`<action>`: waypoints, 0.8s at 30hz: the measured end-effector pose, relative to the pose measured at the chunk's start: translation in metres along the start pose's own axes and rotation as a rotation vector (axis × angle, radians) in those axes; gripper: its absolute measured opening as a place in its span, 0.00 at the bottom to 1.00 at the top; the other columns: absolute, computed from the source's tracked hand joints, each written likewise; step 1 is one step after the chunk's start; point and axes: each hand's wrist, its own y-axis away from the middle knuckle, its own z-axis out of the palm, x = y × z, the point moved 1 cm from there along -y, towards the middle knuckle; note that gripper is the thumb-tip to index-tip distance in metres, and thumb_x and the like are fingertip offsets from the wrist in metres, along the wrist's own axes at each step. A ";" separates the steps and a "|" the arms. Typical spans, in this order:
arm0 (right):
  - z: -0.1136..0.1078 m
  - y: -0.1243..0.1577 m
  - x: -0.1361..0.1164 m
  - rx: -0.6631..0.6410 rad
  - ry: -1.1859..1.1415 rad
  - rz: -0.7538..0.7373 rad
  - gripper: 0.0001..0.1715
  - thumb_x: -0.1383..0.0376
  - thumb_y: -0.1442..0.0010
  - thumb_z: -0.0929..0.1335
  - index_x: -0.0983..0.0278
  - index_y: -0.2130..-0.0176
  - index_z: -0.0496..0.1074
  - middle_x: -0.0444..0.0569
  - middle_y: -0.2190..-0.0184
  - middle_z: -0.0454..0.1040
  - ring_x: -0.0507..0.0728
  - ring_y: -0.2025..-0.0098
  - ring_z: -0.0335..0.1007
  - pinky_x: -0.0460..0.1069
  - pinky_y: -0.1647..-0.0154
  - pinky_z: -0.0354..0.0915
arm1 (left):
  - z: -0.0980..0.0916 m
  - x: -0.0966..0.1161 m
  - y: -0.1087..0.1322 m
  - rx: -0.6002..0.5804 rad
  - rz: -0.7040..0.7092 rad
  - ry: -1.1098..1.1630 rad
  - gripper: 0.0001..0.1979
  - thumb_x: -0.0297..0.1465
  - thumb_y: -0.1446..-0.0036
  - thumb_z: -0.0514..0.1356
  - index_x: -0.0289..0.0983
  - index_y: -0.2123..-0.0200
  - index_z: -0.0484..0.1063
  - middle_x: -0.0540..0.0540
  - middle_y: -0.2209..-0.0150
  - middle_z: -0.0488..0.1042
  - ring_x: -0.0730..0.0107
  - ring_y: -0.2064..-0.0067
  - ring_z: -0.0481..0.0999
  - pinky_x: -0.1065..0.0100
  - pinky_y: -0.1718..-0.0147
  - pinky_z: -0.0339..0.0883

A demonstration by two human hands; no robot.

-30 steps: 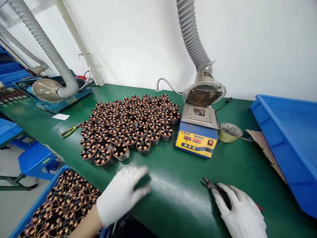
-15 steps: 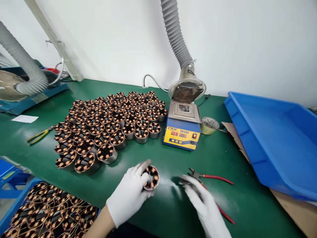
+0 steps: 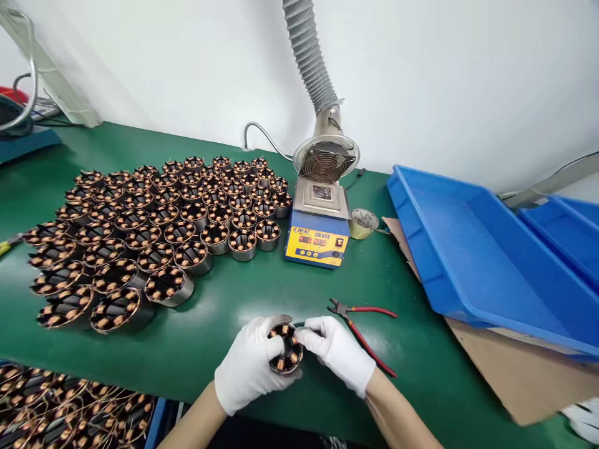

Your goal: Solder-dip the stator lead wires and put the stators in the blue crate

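Observation:
Wrapped round a motor stator (image 3: 286, 357) with copper windings, my left hand (image 3: 253, 362) in a white glove holds it tilted so its inside faces me. The thumb reaches into the stator's opening. My right hand (image 3: 334, 349), also gloved, has its thumb and finger pinched together at the stator's right rim. Whatever may lie between those fingertips is too small to make out. Just beyond the right hand, cutting pliers (image 3: 360, 327) with red handles lie spread on the green table (image 3: 243, 287).
Rows of similar stators (image 3: 140, 237) cover the table's left. A blue-yellow solder pot (image 3: 316, 243) stands under a fume hood (image 3: 326, 156), beside a small cup (image 3: 363, 223). At right is a blue tray (image 3: 468, 237) over cardboard (image 3: 519, 374). More wired stators (image 3: 70, 411) fill a bin lower left.
My right hand has moved from beside the pliers to the stator's rim, and its fingers have closed. My left hand still holds the stator. The view has swung to the right.

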 end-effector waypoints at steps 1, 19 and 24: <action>-0.010 0.003 -0.005 0.099 0.041 0.001 0.20 0.54 0.46 0.60 0.60 0.82 0.50 0.37 0.86 0.48 0.50 0.82 0.44 0.45 0.81 0.45 | 0.000 0.002 -0.001 0.024 0.011 -0.008 0.18 0.30 0.66 0.66 0.38 0.66 0.72 0.41 0.63 0.77 0.60 0.65 0.77 0.62 0.67 0.73; -0.035 0.025 0.077 0.675 1.171 0.014 0.22 0.51 0.45 0.65 0.66 0.61 0.72 0.56 0.68 0.73 0.66 0.64 0.70 0.55 0.66 0.63 | -0.002 0.015 0.001 0.008 0.044 -0.036 0.13 0.28 0.64 0.69 0.35 0.72 0.72 0.35 0.57 0.75 0.50 0.56 0.74 0.52 0.59 0.71; -0.027 0.037 0.064 0.639 0.774 -0.151 0.09 0.64 0.44 0.61 0.64 0.66 0.67 0.51 0.71 0.71 0.57 0.72 0.69 0.49 0.73 0.64 | -0.006 0.026 0.000 -0.210 -0.577 0.796 0.07 0.29 0.65 0.68 0.36 0.78 0.73 0.39 0.56 0.74 0.54 0.57 0.74 0.59 0.60 0.69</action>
